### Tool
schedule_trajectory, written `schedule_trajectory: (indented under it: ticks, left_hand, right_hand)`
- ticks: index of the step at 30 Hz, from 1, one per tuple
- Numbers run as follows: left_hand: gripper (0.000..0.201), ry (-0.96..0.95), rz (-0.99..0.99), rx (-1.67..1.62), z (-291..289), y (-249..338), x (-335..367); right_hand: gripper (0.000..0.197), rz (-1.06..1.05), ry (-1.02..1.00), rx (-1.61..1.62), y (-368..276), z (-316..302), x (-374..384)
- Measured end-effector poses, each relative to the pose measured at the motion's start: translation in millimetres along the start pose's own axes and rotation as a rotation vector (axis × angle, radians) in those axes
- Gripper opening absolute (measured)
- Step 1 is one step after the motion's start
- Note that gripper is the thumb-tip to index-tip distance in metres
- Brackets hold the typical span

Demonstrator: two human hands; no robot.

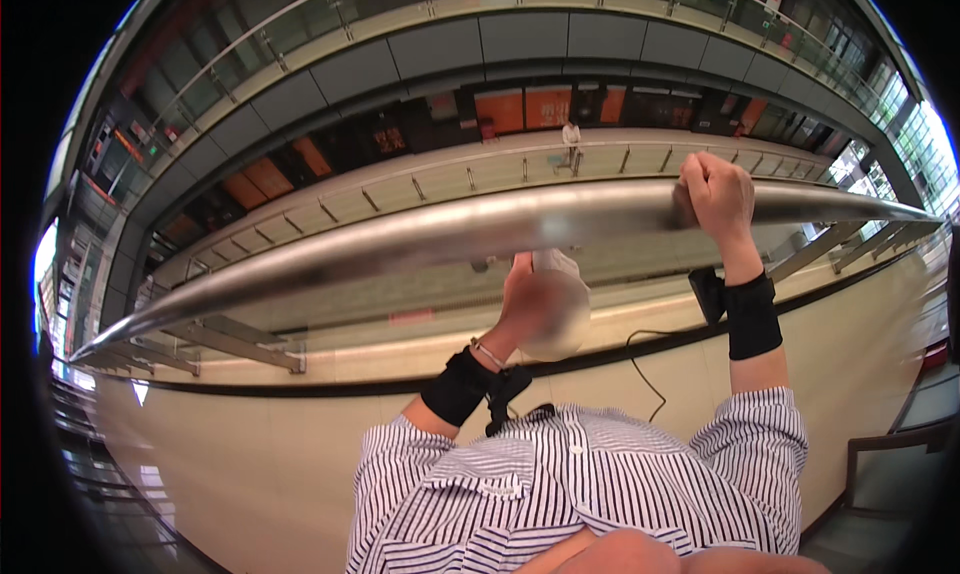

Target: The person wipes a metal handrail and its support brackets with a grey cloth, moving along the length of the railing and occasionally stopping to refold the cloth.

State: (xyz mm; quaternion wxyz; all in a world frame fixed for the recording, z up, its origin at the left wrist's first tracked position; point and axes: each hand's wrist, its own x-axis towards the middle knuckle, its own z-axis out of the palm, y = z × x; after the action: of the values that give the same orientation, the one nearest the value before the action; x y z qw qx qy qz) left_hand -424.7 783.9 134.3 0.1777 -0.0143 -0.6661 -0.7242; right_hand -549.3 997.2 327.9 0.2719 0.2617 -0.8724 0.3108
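A thick, shiny metal handrail (420,229) runs across in front of me, bending down toward both sides. My right hand (718,199) is closed over its right part, knuckles up. No separate object shows in that hand. Below the middle of the rail is my left hand (525,296), its fingers curled against a pale, rounded thing (560,264). A blurred patch covers much of that thing and the fingers, so its kind is hidden. Black bands with small dark devices wrap both wrists, the left wristband (455,389) and the right wristband (752,316).
Metal posts (245,342) and glass panels carry the rail along a pale ledge with a dark edge. A black cable (640,369) hangs beside my torso. Across the open drop, a person (571,137) stands behind another railing. A dark wooden chair (870,474) is at lower right.
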Motion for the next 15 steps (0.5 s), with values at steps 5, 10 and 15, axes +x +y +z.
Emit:
schedule_trajectory:
  ticks: [5, 10, 15]
  left_hand:
    - [0.019, -0.232, 0.23, 0.585, -4.6, 5.7, 11.4]
    - [0.024, -0.214, -0.161, 0.675, -4.1, 26.6, 4.0]
    - [0.022, -0.087, 0.272, 1.019, -1.3, -6.4, -19.1]
  right_hand:
    - [0.033, -0.228, 0.126, -0.205, 18.0, 2.7, -1.5]
    - [0.032, -0.206, 0.036, -0.247, 13.2, -2.0, -4.2]
    - [0.032, -0.178, 0.016, -0.214, 4.2, -5.3, -3.9]
